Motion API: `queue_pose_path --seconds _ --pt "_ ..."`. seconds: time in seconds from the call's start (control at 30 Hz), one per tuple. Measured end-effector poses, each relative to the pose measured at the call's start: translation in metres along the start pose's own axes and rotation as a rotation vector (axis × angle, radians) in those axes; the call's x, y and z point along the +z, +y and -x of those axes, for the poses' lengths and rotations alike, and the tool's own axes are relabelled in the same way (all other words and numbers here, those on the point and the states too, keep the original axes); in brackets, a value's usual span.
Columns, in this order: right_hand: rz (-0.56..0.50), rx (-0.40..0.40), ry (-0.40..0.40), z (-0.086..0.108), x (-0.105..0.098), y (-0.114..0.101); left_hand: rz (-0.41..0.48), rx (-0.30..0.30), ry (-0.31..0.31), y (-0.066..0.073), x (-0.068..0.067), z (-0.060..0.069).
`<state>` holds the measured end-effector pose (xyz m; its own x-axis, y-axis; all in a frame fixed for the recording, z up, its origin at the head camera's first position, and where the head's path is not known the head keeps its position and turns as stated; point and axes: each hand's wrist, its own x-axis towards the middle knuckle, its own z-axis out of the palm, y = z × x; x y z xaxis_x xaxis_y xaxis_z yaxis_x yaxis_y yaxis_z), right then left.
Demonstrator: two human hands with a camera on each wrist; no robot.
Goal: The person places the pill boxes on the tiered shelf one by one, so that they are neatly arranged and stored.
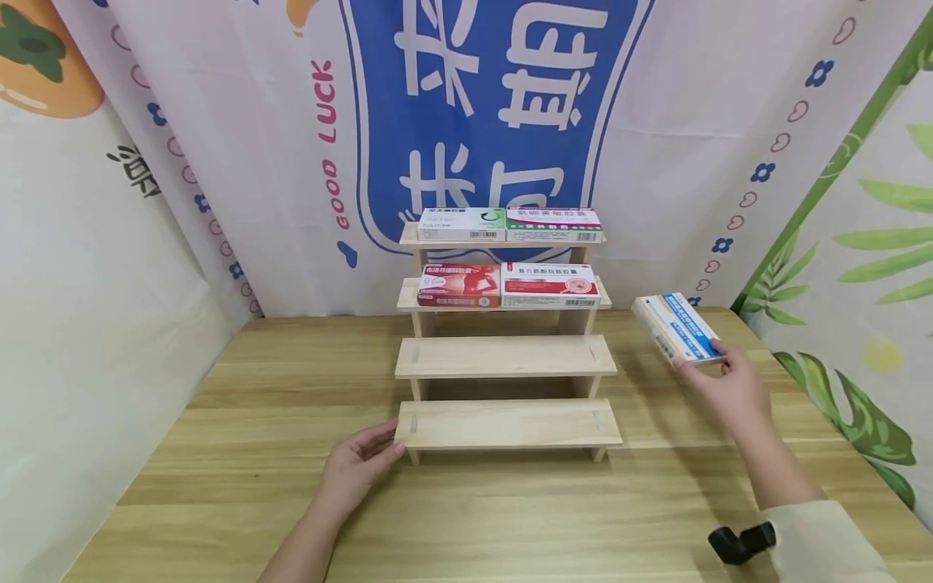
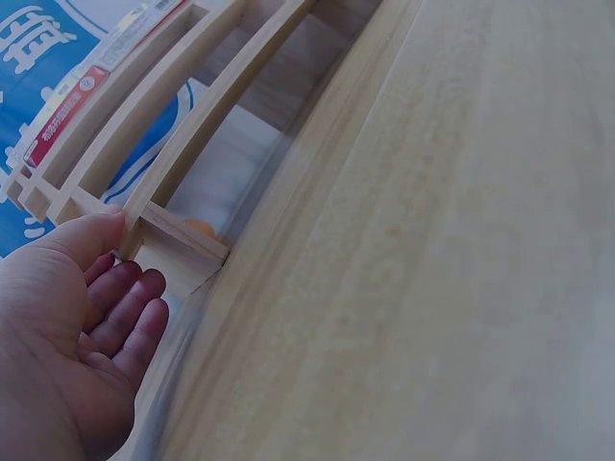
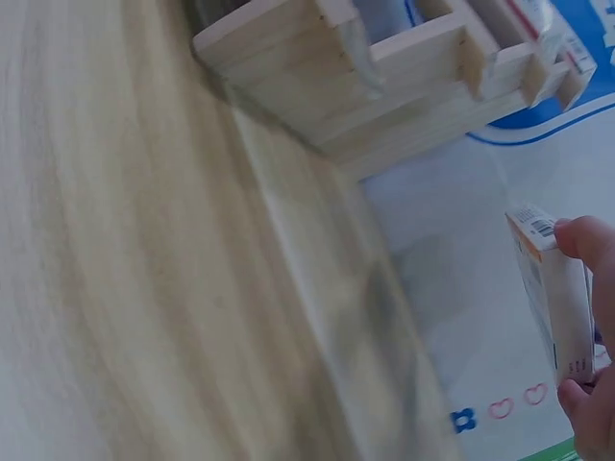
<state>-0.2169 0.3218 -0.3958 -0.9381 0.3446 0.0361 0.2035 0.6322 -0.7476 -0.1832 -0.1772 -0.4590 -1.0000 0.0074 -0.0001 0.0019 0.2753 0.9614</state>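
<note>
A wooden stepped rack with tiered shelves stands on the table. My left hand is at the left end of its lowest shelf; in the left wrist view the thumb and curled fingers hold that corner. To the right of the rack, my right hand grips a white, blue and orange medicine box by its near end, raised above the table. The right wrist view shows the same box between thumb and fingers, its narrow side facing the camera.
On the top shelf lie a white-green medicine box and a white-magenta one. Below them are a red box and a white-red one. A printed cloth hangs behind the wooden table.
</note>
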Motion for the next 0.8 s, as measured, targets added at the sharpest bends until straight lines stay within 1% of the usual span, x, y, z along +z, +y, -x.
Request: queue_pose_path --seconds 0.2,0.33,0.47,0.57,0.67,0.8 --pt "-0.038 -0.072 -0.014 0.015 -0.022 -0.018 0.011 0.0 -0.003 0.0 0.0 0.0" --pt "-0.042 -0.119 0.007 0.024 -0.033 -0.028 0.005 -0.003 -0.005 0.0 0.0 0.0" --pt "-0.032 -0.143 0.021 0.031 -0.041 -0.039 0.001 -0.001 -0.007 0.0 -0.001 0.001" --pt "-0.027 -0.166 0.011 0.035 -0.044 -0.047 0.0 -0.001 -0.006 0.0 -0.001 0.0" --pt "-0.041 -0.204 -0.017 0.04 -0.043 -0.056 -0.005 -0.002 -0.005 -0.001 -0.001 0.0" --pt "-0.082 -0.28 -0.059 0.047 -0.038 -0.066 -0.006 -0.011 -0.009 -0.002 -0.001 -0.001"
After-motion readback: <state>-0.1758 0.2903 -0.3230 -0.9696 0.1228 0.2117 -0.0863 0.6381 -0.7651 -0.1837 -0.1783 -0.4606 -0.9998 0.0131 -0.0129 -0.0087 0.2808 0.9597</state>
